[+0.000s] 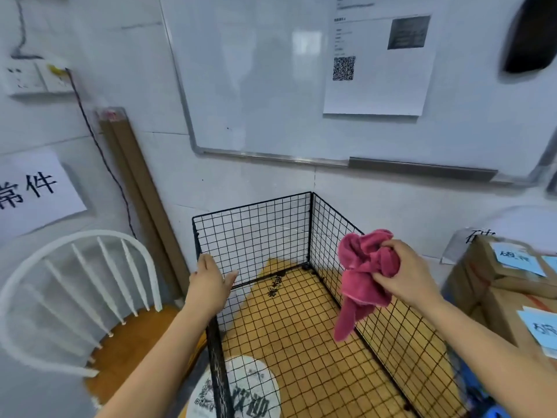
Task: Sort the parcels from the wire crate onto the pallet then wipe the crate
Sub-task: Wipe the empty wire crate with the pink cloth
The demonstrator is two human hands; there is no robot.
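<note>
Left hand [211, 282] rests flat-fingered on the wire crate [256, 233] rim, right hand [413, 276] clutches a pink cloth [358, 285]; wall sign [33, 188] reads "常件".

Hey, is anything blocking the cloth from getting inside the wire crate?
Nothing visible. The right hand holds the pink cloth above the right wall of the wire crate; the top is open and no parcels lie inside. The left hand rests on the left wall.
</note>
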